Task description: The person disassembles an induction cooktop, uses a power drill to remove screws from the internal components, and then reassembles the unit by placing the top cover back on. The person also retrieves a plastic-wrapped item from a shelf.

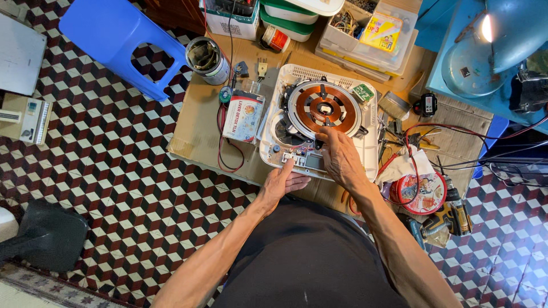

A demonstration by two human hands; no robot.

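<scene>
An opened white induction cooker (pixel 274 128) lies on a low cardboard-covered table, its round copper coil (pixel 323 108) exposed. My left hand (pixel 283 181) rests at the cooker's near edge, fingers apart, a fingertip touching a small white part there. My right hand (pixel 338 155) lies over the cooker's near right side, its fingers curled down at the coil's front edge. What those fingers pinch is hidden. A small green circuit board (pixel 363 92) sits at the cooker's far right corner.
A small printed box (pixel 244 116) and red and black wires lie left of the cooker. A metal can (pixel 206 59), a blue plastic stool (pixel 117 40), clear storage boxes (pixel 365 40), a round red tin (pixel 421 193), a cordless drill (pixel 451 214) and a lit desk lamp (pixel 485 34) surround the table.
</scene>
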